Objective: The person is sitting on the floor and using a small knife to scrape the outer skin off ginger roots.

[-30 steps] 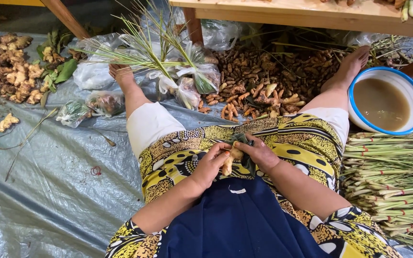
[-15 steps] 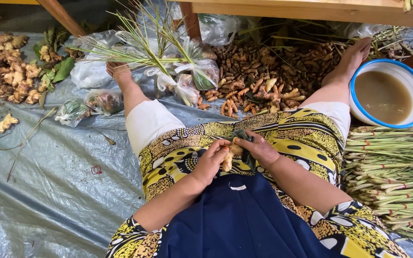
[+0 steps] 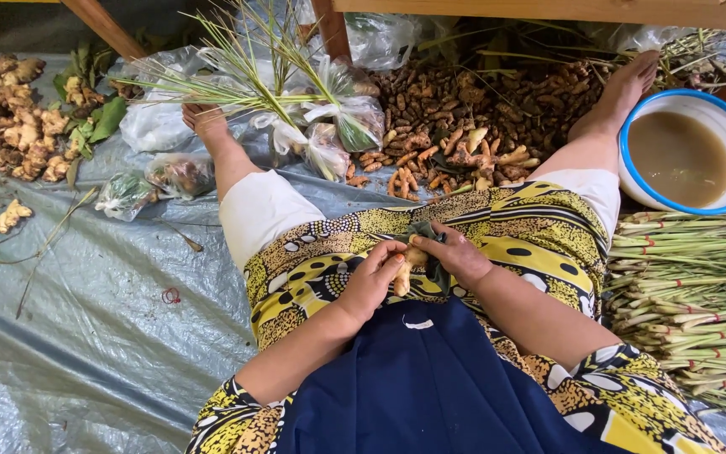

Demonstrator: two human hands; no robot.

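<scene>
I sit on the ground with my legs stretched out, both hands in my lap over a yellow and black patterned cloth (image 3: 531, 244). My left hand (image 3: 373, 280) grips a pale, knobbly ginger root (image 3: 407, 267). My right hand (image 3: 458, 255) presses a dark green cloth (image 3: 435, 267) against the same root. The hands touch each other around it.
A heap of brown roots (image 3: 464, 118) lies between my feet. A white bowl with a blue rim (image 3: 689, 152) holds murky water at right. Lemongrass bundles (image 3: 691, 294) lie at right, bagged stalks (image 3: 329, 126) ahead, ginger pieces (image 3: 10, 126) at far left on a grey tarp (image 3: 86, 336).
The hands stay in my lap on the root with only slight finger movement. The view has shifted a little.
</scene>
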